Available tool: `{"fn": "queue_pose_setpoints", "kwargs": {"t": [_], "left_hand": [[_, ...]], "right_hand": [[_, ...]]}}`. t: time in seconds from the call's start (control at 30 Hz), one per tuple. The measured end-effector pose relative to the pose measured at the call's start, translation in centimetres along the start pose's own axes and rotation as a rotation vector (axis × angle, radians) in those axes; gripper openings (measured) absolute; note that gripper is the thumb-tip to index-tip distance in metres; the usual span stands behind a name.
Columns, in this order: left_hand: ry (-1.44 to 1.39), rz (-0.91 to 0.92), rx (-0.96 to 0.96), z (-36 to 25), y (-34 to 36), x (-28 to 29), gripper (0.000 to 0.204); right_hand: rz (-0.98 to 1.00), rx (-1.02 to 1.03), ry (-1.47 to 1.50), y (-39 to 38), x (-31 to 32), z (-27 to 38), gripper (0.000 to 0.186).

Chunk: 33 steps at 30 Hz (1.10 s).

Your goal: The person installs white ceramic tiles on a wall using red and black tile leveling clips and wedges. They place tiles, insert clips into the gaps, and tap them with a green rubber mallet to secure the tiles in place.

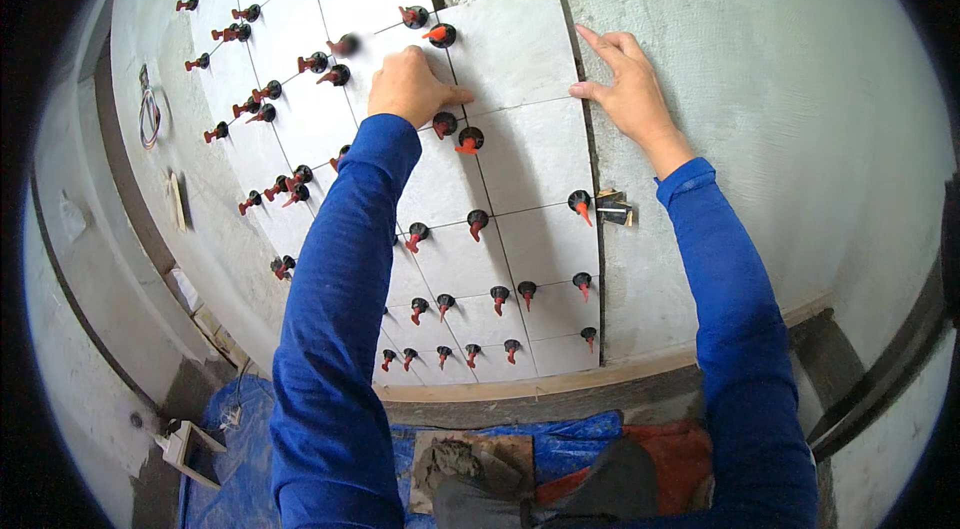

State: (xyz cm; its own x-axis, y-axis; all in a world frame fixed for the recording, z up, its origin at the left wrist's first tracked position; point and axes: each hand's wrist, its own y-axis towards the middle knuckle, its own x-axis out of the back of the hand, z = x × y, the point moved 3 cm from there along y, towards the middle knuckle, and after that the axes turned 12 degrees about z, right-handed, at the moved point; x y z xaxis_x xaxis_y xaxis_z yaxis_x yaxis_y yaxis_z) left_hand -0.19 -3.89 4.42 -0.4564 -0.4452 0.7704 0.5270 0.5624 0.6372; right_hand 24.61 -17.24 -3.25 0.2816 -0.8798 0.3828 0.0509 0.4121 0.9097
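My left hand is closed against the tiled wall, fingers curled and thumb reaching to the joint beside the upper right tile. Whatever its fingers may hold is hidden. At that tile's right edge, my right hand is open, its thumb touching near the lower corner and its fingers spread toward the bare wall. Tile levelling clips with black bases and red handles sit along the joints, such as one above my left hand and one below it.
Rough plastered wall continues to the right, with a box holding wire ends set in it. Below are a wooden ledge, a board with grey mortar and a blue sheet. A small stool stands at lower left.
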Motion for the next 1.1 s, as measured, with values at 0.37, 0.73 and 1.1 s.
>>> {"fn": "queue_pose_setpoints", "kwargs": {"t": [0.37,0.73,1.1], "left_hand": [[0.017,-0.114,-0.031,-0.3,-0.8,-0.3,0.066],[-0.187,0.031,-0.025,1.6,1.3,-0.6,0.064],[-0.268,-0.134,-0.051,2.5,0.4,-1.6,0.046]], "right_hand": [[-0.002,-0.01,-0.028,0.1,-0.4,0.2,0.078],[-0.242,0.255,-0.259,3.0,0.9,4.9,0.054],[-0.163,0.205,-0.175,7.8,-3.3,11.3,0.035]]}}
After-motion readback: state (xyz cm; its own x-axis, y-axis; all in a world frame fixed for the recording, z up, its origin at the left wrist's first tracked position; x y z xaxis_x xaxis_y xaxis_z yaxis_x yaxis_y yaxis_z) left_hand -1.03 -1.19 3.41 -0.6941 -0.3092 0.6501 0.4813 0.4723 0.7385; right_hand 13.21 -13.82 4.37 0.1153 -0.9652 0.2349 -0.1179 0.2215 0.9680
